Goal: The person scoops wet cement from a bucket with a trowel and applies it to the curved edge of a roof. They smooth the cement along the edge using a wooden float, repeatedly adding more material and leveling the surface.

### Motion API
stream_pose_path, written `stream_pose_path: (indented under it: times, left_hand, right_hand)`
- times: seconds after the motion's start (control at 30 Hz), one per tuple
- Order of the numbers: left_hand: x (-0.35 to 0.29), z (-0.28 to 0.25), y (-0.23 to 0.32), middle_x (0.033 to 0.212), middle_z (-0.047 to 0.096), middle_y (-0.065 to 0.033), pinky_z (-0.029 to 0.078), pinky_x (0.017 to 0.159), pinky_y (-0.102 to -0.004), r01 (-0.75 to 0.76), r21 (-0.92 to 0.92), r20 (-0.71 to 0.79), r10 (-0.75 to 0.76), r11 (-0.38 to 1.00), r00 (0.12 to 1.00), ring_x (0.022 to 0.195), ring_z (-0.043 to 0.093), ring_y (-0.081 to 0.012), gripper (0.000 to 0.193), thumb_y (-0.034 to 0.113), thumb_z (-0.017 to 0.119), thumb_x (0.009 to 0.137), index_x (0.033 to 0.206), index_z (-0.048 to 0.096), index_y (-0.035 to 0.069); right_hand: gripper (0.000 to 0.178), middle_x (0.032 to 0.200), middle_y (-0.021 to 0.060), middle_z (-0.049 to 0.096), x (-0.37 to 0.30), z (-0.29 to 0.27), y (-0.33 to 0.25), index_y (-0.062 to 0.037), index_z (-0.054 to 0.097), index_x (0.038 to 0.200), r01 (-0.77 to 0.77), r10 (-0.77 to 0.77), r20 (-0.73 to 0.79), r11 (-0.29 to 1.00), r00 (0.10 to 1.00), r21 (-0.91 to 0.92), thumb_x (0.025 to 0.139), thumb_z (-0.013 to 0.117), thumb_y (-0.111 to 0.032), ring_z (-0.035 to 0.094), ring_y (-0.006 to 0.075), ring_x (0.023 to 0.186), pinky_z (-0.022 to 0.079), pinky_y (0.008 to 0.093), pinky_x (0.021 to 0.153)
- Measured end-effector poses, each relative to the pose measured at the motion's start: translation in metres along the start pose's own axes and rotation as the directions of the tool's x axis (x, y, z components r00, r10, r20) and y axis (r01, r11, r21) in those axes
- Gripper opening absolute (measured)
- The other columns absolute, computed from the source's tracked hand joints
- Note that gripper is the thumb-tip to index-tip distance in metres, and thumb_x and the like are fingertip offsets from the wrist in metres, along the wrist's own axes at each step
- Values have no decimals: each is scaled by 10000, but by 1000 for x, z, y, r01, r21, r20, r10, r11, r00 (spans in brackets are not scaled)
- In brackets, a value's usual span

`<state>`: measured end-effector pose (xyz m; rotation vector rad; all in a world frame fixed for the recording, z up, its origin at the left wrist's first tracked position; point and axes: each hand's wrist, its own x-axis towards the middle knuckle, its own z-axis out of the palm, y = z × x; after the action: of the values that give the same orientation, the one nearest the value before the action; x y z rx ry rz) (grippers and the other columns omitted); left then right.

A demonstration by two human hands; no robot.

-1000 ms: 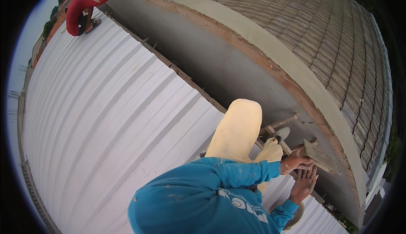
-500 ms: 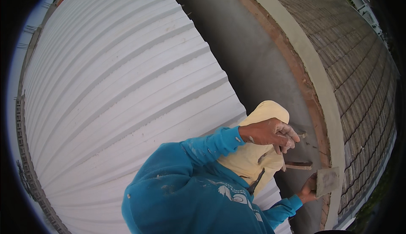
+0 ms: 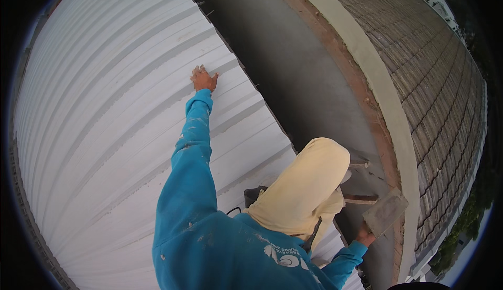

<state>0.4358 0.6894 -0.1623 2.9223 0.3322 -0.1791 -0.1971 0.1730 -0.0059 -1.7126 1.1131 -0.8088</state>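
My left hand (image 3: 204, 78) lies with fingers spread on the white corrugated roof sheet (image 3: 131, 148), at the end of an outstretched blue sleeve dusted with dried mortar. At lower right, my right hand (image 3: 365, 234) grips a flat rectangular grey plastering float (image 3: 385, 212), whose plate hides most of the fingers. The float is over the inner edge of the wall top, beside its smooth grey cement strip (image 3: 390, 98). My bent knee in pale yellow trousers (image 3: 301, 182) is between the two arms.
A dark gap runs between the roof sheet's edge and the grey plastered wall (image 3: 293, 64). Short wooden pieces (image 3: 360, 199) jut across it near my knee. Exposed brick (image 3: 367, 93) borders the cement strip. Beyond slopes a brown tiled roof (image 3: 429, 96). A dark object (image 3: 254, 194) rests beside my thigh.
My left hand has moved from above my knee far up and left, and its fingers now spread on the roof sheet. The float in my right hand has shifted slightly left and up and tilted.
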Motion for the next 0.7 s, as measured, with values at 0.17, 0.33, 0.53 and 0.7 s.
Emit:
stream_pose_path:
  times: [0.17, 0.33, 0.53, 0.7]
  left_hand:
    - [48, 19, -38, 1334, 504, -203, 298, 1116, -484, 80, 23, 0, -80, 997, 997, 1287, 431, -349, 653, 568, 423, 954, 1283, 565, 22]
    - [62, 1, -27, 1089, 618, -158, 439, 945, -464, 93, 47, -180, -83, 995, 980, 1068, 562, -312, 534, 470, 389, 1000, 1078, 679, 29]
    - [57, 15, -15, 1092, 625, -122, 437, 939, -448, 226, 69, -186, -210, 972, 960, 1075, 559, -296, 473, 439, 389, 1008, 1079, 663, 60]
    - [60, 6, -10, 1095, 618, -104, 434, 929, -428, 239, 126, -126, -223, 963, 967, 1073, 556, -278, 437, 416, 387, 1014, 1094, 654, 79]
  right_hand:
    - [574, 1230, 160, 583, 53, 84, -89, -2, 493, 1333, 94, 23, 338, 941, 941, -326, 858, 695, -252, 575, 277, 1125, 459, 378, 940]
    - [451, 1165, 131, 588, 104, 208, -162, 22, 508, 1301, -307, 260, 230, 930, 938, 200, 987, 545, -300, 594, 222, 1062, 484, 323, 876]
    - [557, 1103, 164, 638, 176, 374, -208, 39, 523, 1318, 358, -189, 465, 881, 865, -309, 963, 578, -388, 611, 263, 1063, 468, 361, 903]
    - [563, 1210, 248, 602, 230, 526, -228, 42, 550, 1281, 681, -471, 505, 611, 723, -404, 905, 634, -368, 588, 354, 1126, 447, 420, 954]
